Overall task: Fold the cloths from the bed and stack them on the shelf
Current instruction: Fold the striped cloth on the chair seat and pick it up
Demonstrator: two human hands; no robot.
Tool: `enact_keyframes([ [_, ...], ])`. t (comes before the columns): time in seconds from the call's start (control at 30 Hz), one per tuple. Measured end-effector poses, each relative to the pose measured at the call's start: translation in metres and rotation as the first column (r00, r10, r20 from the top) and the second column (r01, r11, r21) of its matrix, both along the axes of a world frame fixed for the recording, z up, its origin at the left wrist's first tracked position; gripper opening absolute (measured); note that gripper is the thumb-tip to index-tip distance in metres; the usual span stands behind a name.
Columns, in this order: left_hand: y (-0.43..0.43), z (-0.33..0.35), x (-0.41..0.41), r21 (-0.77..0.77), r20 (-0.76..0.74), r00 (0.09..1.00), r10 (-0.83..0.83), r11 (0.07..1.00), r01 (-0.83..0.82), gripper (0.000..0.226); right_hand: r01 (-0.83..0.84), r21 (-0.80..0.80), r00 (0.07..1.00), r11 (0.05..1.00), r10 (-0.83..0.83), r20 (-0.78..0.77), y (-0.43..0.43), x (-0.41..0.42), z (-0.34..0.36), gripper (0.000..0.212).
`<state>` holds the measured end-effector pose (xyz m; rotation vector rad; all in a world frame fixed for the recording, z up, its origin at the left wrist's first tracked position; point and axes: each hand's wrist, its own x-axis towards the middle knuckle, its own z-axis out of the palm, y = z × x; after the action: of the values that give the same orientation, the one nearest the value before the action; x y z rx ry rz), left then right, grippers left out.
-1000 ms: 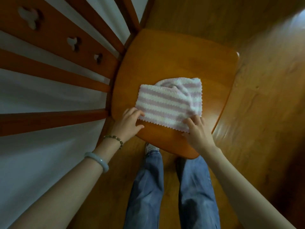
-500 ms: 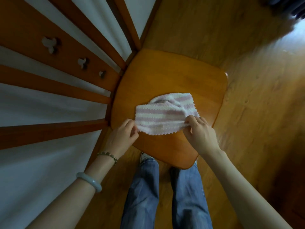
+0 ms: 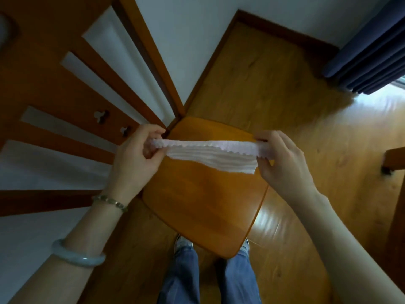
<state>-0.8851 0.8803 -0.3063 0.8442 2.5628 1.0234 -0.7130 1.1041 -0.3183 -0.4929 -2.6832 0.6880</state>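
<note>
Pink-white striped cloth (image 3: 210, 153) was pinched at both ends. Thumb & fingers (image 3: 151, 131) of the L hand (image 3: 135, 156) curled round its L end, and thumb & fingers (image 3: 270, 137) of the R hand (image 3: 282, 159) gripped the R end. The cloth was pulled out flat btwn the two hands, held up over the seat & apart from it. Its zigzag edge ran along the top, w/ lower layers fanning out toward the R side. Couldn't tell how many layers.

The L wrist had a bead bracelet (image 3: 111, 201), and further up the forearm was a pale green bangle (image 3: 76, 257). Under the cloth was an orange wooden chair seat (image 3: 203, 198), its slatted backrest (image 3: 54, 88) off to the L in front of a white wall (image 3: 197, 18). At the seat's near edge were legs in blue jeans (image 3: 182, 279) & shoe tips. Wood floor (image 3: 263, 73) lay all round. A dark blue curtain (image 3: 368, 47) hung top R, w/ bright light on the floor just below it.
</note>
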Motion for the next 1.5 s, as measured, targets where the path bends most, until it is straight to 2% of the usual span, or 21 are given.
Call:
enact_keyframes([
  [0.07, -0.005, 0.003, 0.001, -0.027, -0.177, 0.977, -0.122, 0.992, 0.119, 0.02, -0.032, 0.017, 0.999, 0.999, 0.032, -0.028, 0.002, 0.009, 0.004, 0.031],
  [0.13, -0.017, -0.01, 0.003, -0.047, -0.205, 0.96, -0.189, 0.982, 0.183, 0.02, -0.061, 0.002, 0.998, 0.998, 0.061, -0.028, 0.001, 0.022, -0.003, 0.025],
  [0.23, -0.036, -0.045, 0.016, -0.08, -0.112, 0.966, -0.232, 0.971, 0.224, 0.03, -0.11, -0.06, 0.994, 0.992, 0.111, 0.02, -0.006, 0.046, -0.036, 0.021],
  [0.33, -0.049, -0.093, 0.034, -0.151, -0.041, 0.966, -0.255, 0.957, 0.247, 0.032, -0.113, -0.136, 0.98, 0.984, 0.133, 0.146, -0.02, 0.069, -0.084, 0.032],
  [0.5, -0.068, -0.162, 0.071, -0.337, 0.192, 0.968, -0.165, 0.915, 0.223, 0.026, -0.036, -0.296, 0.909, 0.954, 0.155, 0.387, -0.049, 0.101, -0.155, 0.043],
  [0.67, -0.083, -0.174, 0.089, -0.484, 0.461, 0.881, -0.107, 0.802, 0.351, 0.019, 0.021, -0.412, 0.81, 0.911, 0.226, 0.541, -0.068, 0.126, -0.167, 0.035],
  [0.77, -0.087, -0.172, 0.09, -0.491, 0.542, 0.834, -0.098, 0.769, 0.41, 0.016, 0.155, -0.479, 0.753, 0.864, 0.211, 0.624, -0.071, 0.135, -0.167, 0.032],
  [0.83, -0.087, -0.174, 0.085, -0.442, 0.566, 0.823, -0.047, 0.825, 0.351, 0.01, 0.347, -0.538, 0.782, 0.768, 0.079, 0.618, -0.066, 0.132, -0.167, 0.023],
  [0.87, -0.084, -0.176, 0.081, -0.4, 0.581, 0.814, -0.006, 0.869, 0.292, 0.008, 0.451, -0.595, 0.802, 0.665, -0.009, 0.598, -0.063, 0.128, -0.168, 0.018],
  [0.93, -0.075, -0.181, 0.072, -0.31, 0.606, 0.791, 0.087, 0.941, 0.133, 0.007, 0.597, -0.696, 0.797, 0.399, -0.193, 0.572, -0.054, 0.115, -0.171, 0.016],
  [0.97, -0.068, -0.183, 0.069, -0.278, 0.61, 0.782, 0.131, 0.959, 0.056, 0.008, 0.632, -0.708, 0.775, 0.315, -0.269, 0.572, -0.049, 0.107, -0.175, 0.018],
  [1.0, -0.061, -0.186, 0.066, -0.262, 0.61, 0.773, 0.178, 0.965, -0.015, 0.009, 0.654, -0.704, 0.753, 0.276, -0.318, 0.576, -0.045, 0.099, -0.18, 0.019],
  [1.07, -0.048, -0.195, 0.064, -0.255, 0.602, 0.755, 0.26, 0.959, -0.127, 0.014, 0.677, -0.676, 0.732, 0.29, -0.361, 0.578, -0.042, 0.083, -0.189, 0.016],
  [1.2, -0.029, -0.213, 0.062, -0.266, 0.543, 0.749, 0.379, 0.924, -0.274, 0.017, 0.735, -0.551, 0.678, 0.396, -0.417, 0.606, -0.038, 0.067, -0.205, 0.021],
  [1.33, -0.02, -0.224, 0.057, -0.254, 0.481, 0.796, 0.368, 0.927, -0.275, 0.021, 0.771, -0.484, 0.636, 0.415, -0.464, 0.616, -0.033, 0.06, -0.215, 0.012],
  [1.5, -0.011, -0.233, 0.052, -0.277, 0.395, 0.85, 0.348, 0.928, -0.251, 0.024, 0.75, -0.477, 0.661, 0.459, -0.474, 0.582, -0.031, 0.053, -0.221, 0.011],
])
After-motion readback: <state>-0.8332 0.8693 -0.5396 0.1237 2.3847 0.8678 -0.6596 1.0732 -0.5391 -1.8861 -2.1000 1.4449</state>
